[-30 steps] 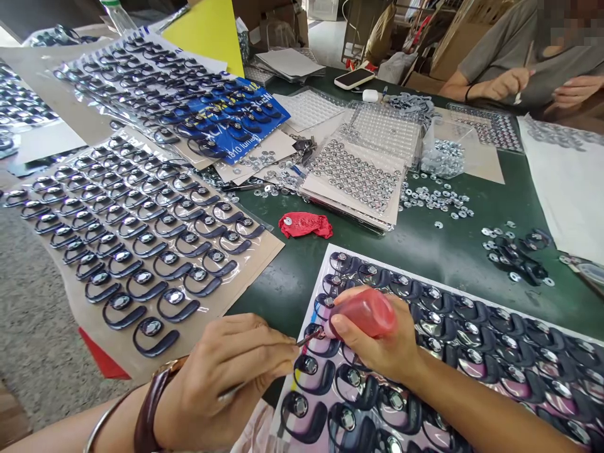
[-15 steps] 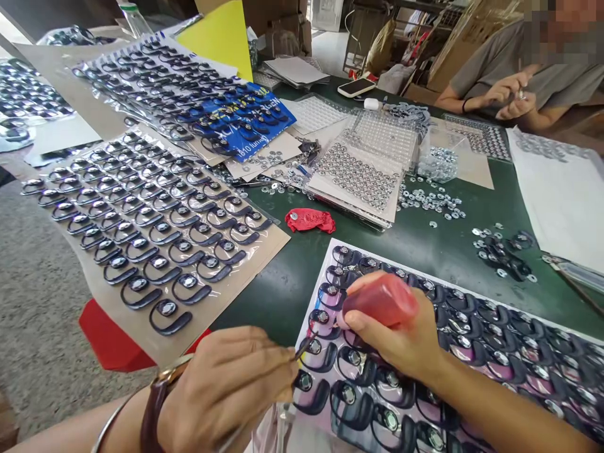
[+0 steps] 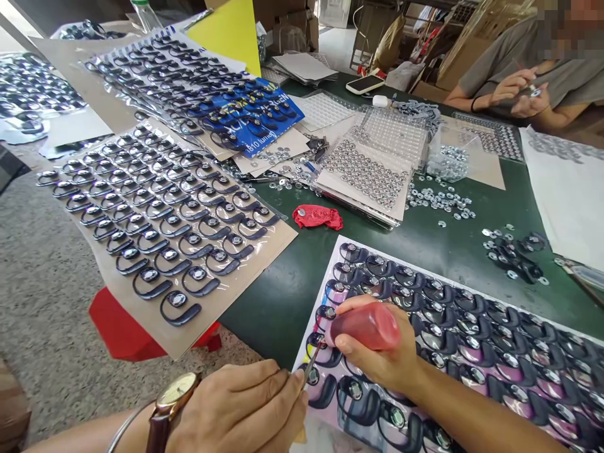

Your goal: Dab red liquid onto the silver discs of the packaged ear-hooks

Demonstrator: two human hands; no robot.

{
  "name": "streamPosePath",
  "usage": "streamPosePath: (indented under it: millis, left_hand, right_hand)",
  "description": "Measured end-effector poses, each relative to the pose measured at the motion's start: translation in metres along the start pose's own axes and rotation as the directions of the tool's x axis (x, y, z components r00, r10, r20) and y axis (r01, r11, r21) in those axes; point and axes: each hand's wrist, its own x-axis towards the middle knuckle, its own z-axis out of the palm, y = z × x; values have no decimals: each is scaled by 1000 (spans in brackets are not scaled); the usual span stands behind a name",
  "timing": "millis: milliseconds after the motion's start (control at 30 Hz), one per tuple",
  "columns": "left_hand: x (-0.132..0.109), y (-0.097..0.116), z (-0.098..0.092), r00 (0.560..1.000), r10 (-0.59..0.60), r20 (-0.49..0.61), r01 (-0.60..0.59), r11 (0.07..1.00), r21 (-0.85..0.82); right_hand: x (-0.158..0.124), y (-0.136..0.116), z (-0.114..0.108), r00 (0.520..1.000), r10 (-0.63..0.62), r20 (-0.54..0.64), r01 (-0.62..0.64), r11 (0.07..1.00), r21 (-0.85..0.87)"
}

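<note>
My right hand (image 3: 391, 352) is wrapped round a red squeeze bottle (image 3: 365, 327), its nozzle end low over the left side of a sheet of dark ear-hook pieces (image 3: 453, 302). My left hand (image 3: 245, 402), with a watch (image 3: 177, 390) on the wrist, pinches a thin pointed tool (image 3: 311, 366). The tool's tip meets the bottle's nozzle area at one round disc near the sheet's left edge. Whether the tip touches the disc cannot be made out. Each dark piece carries a round, shiny disc.
A second sheet of ear-hook pieces (image 3: 189, 340) lies at left, a red balloon-like piece (image 3: 318, 217) beyond. Stacked trays of small discs (image 3: 368, 173), loose discs (image 3: 438, 200) and a phone (image 3: 365, 84) are further back. A person (image 3: 509, 69) works at the upper right.
The bottle and my right hand have moved slightly left and down, to a lower piece on the sheet. My left hand has shifted down with the tool. The whole view has moved a little.
</note>
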Motion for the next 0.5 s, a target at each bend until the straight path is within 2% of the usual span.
streamPosePath:
  millis: [100, 233, 367, 500]
  left_hand:
    - [-5, 2, 5, 998, -2, -58, 3, 1000, 19]
    - [-3, 1, 6, 997, -25, -68, 23, 1000, -17]
    - [3, 0, 3, 999, -24, -34, 22, 998, -66]
    - [10, -3, -2, 1000, -18, 2, 18, 995, -96]
  right_hand:
    - [2, -1, 0, 999, -43, -7, 43, 998, -37]
    - [2, 0, 0, 995, -87, -41, 82, 991, -105]
    - [1, 2, 0, 998, -22, -67, 15, 995, -102]
    - [0, 2, 1, 996, -12, -84, 4, 996, -95]
